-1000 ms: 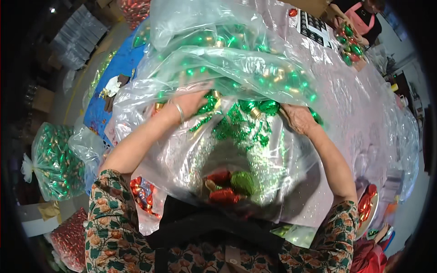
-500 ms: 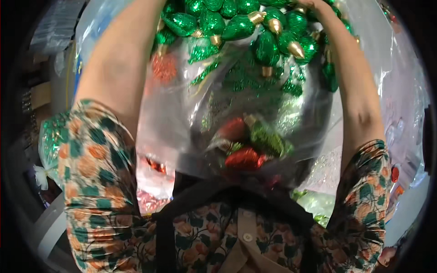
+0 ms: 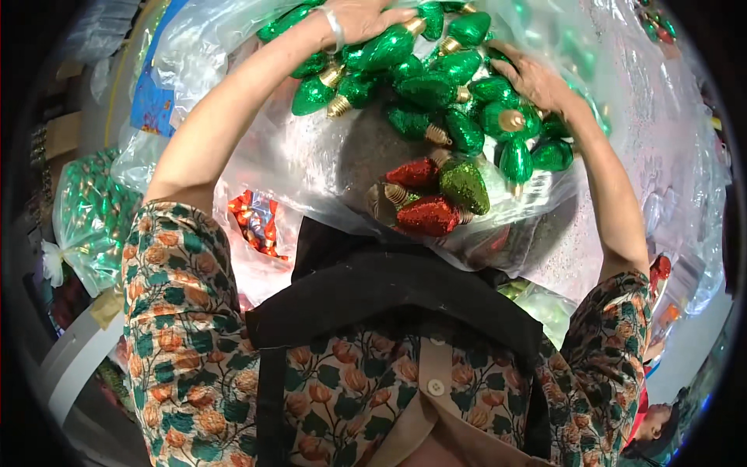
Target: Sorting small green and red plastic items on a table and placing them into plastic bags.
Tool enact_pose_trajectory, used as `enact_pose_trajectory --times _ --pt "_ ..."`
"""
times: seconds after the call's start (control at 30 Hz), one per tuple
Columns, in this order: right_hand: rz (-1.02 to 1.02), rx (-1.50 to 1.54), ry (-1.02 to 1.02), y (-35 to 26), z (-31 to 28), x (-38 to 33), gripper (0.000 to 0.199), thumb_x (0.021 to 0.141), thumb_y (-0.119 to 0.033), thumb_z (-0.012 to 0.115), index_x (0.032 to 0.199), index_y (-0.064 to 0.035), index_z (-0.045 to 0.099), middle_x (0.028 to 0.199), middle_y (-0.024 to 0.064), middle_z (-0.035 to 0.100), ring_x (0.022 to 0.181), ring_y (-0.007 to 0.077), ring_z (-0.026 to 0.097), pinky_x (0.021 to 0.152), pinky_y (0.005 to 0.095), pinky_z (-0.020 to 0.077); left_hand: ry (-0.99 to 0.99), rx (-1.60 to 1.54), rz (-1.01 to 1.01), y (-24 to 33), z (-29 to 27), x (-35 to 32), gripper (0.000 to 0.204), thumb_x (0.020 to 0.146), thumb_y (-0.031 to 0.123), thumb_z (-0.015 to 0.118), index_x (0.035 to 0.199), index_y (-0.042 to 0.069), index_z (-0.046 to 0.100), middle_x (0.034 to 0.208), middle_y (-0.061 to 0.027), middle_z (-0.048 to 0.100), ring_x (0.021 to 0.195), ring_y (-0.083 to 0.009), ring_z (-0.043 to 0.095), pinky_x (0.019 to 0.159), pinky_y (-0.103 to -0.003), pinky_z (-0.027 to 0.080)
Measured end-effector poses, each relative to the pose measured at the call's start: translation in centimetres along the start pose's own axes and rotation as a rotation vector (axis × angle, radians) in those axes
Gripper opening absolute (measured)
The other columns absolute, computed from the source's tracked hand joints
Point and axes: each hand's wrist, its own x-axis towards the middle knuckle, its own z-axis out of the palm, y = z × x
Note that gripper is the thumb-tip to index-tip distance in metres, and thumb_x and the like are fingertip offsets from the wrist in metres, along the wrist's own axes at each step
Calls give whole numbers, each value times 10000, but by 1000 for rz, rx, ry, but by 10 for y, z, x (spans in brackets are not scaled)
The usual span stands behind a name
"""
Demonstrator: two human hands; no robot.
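Note:
Shiny green bulb-shaped ornaments [image 3: 428,91] with gold screw caps lie in a loose pile on clear plastic. My left hand [image 3: 356,19] is on the far left part of the pile, fingers stretched out over a green ornament [image 3: 387,48]; its fingertips are partly cut off by the top edge. On the pile's right side, my right hand [image 3: 538,79] rests with fingers apart, touching the green ornaments under it. Nearer to me sit a red glittery ornament [image 3: 428,215], another red one [image 3: 412,173] and a lighter green glittery one [image 3: 464,187].
Clear plastic sheeting [image 3: 311,191] spreads around the pile. A tied clear bag of green ornaments [image 3: 97,210] is at the left. Small red ornaments [image 3: 257,222] show in an opening near my left elbow. Another person [image 3: 657,428] is at the lower right.
Both hands have come back toward me into view. The green ornaments have shifted nearer and spread out, and the plastic over the red and light green ornaments has moved off them.

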Motion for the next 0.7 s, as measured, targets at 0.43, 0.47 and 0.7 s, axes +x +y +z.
enact_pose_trajectory --times 0.43,0.47,0.7 --pt "270 679 268 -74 -79 -42 373 804 -139 625 1149 -15 555 1014 106 621 940 191 596 823 290 468 232 -330 256 134 1 -151 325 812 213 641 1069 27 570 1185 -137 520 1149 -322 462 934 -411 389" --pt "220 1020 391 -81 -87 -47 396 787 -128 654 1150 -9 552 1022 81 615 961 143 580 846 272 459 222 -319 243 133 9 -145 322 819 197 634 1081 23 563 1218 -146 508 1165 -335 453 934 -416 391" --pt "-138 719 186 -115 -29 -22 410 732 -147 744 1068 5 565 831 66 611 786 132 581 691 293 475 378 -344 309 98 49 -127 335 821 186 624 1093 9 541 1201 -163 504 1118 -355 480 914 -404 403"
